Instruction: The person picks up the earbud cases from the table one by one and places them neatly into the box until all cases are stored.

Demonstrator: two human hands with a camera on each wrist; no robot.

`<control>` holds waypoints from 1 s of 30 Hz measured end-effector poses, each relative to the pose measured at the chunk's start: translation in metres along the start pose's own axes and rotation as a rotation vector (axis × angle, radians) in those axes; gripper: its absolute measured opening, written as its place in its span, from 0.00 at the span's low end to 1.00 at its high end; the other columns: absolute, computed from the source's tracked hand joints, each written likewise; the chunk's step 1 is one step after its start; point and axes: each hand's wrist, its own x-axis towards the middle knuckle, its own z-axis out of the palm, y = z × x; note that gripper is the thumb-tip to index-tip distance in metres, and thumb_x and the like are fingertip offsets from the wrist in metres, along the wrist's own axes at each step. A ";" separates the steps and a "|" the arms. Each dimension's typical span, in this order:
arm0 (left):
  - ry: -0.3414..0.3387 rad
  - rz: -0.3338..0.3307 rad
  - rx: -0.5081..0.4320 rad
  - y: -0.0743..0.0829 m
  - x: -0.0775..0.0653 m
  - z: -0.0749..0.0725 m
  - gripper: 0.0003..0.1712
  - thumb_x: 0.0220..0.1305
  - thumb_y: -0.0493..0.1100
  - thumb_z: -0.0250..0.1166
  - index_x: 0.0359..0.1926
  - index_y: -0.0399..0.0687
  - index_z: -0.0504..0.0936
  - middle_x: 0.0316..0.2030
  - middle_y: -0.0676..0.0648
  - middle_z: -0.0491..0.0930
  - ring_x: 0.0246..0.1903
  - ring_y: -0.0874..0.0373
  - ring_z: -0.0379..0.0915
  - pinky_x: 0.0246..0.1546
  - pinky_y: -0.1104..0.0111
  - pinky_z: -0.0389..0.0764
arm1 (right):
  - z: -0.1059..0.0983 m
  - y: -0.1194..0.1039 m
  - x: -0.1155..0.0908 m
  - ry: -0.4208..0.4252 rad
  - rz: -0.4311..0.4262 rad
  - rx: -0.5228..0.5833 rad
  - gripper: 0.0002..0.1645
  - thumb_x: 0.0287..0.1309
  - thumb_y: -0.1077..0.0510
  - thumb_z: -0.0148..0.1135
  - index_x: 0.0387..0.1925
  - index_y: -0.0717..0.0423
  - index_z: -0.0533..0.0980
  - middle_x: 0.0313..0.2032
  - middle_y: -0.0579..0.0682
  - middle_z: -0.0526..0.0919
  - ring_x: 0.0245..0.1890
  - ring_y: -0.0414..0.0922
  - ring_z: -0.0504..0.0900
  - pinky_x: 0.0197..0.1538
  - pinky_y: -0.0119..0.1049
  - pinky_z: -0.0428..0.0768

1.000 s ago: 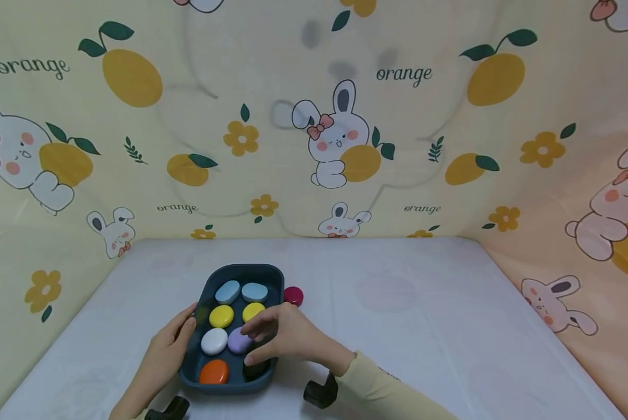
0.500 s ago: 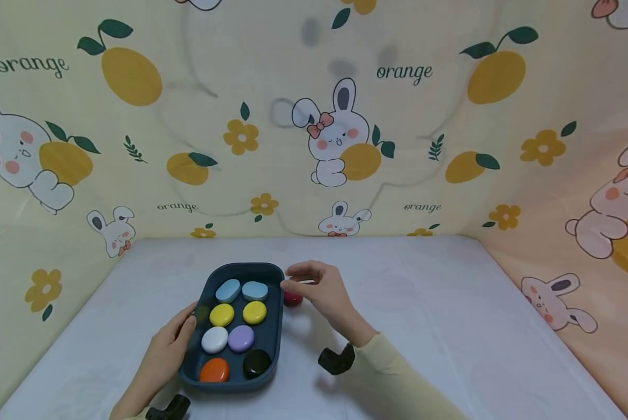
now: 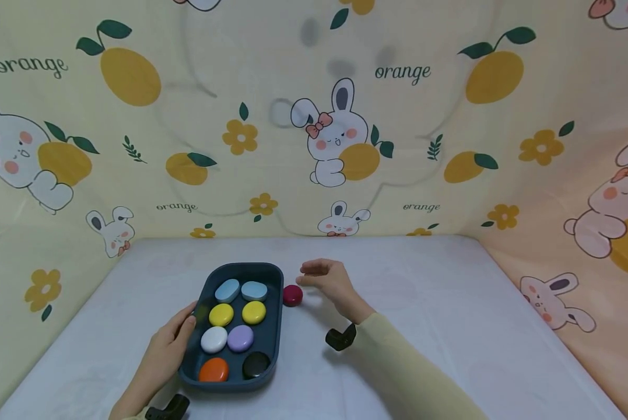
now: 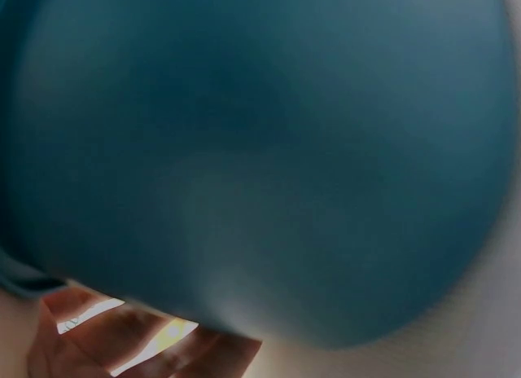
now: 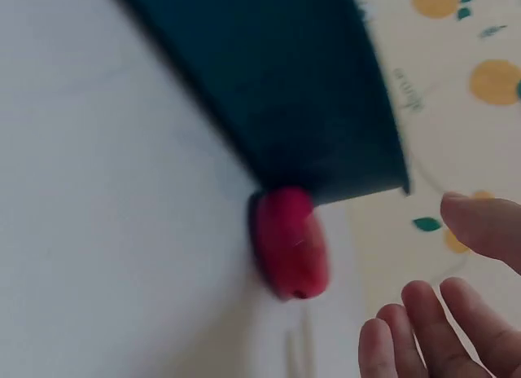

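A dark blue tray (image 3: 278, 326) is on the left of the white table, and my left hand (image 3: 158, 356) holds it by its left side. In the left wrist view the fingers (image 4: 122, 337) lie along the tray's wall (image 4: 260, 166). Just outside the tray's right wall sits a glossy red rounded disc (image 3: 293, 296). Behind and to the right of this disc, my right hand (image 3: 332, 286) hovers with thumb and fingers apart, holding nothing. In the right wrist view the red disc (image 5: 293, 243) is close against the tray's outer wall; whether they touch is unclear.
Inside the tray, in two columns, are two light blue pieces (image 3: 253, 291), two yellow discs (image 3: 221, 315), a white disc (image 3: 214, 339), a purple disc (image 3: 240, 338), an orange disc (image 3: 213, 370) and a black disc (image 3: 256, 364). A printed cloth (image 3: 413, 128) stands behind the table.
My right hand has moved from over the black disc in the tray, up past the red disc, then slightly right, away from it. My left hand and the tray have stayed put.
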 end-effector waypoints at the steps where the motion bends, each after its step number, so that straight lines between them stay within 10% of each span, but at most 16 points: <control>1: 0.000 -0.002 0.000 0.000 0.000 0.000 0.34 0.80 0.56 0.40 0.75 0.38 0.56 0.71 0.33 0.57 0.68 0.35 0.54 0.63 0.43 0.62 | 0.001 0.002 0.002 -0.013 0.010 -0.008 0.26 0.54 0.59 0.75 0.53 0.61 0.79 0.52 0.60 0.81 0.46 0.48 0.81 0.56 0.43 0.77; 30: -0.011 -0.015 -0.006 0.000 0.000 -0.001 0.34 0.80 0.56 0.40 0.75 0.39 0.56 0.71 0.33 0.57 0.69 0.35 0.53 0.63 0.44 0.62 | 0.019 0.026 0.015 -0.134 0.010 -0.202 0.32 0.46 0.68 0.77 0.55 0.61 0.78 0.48 0.52 0.82 0.47 0.50 0.78 0.50 0.40 0.81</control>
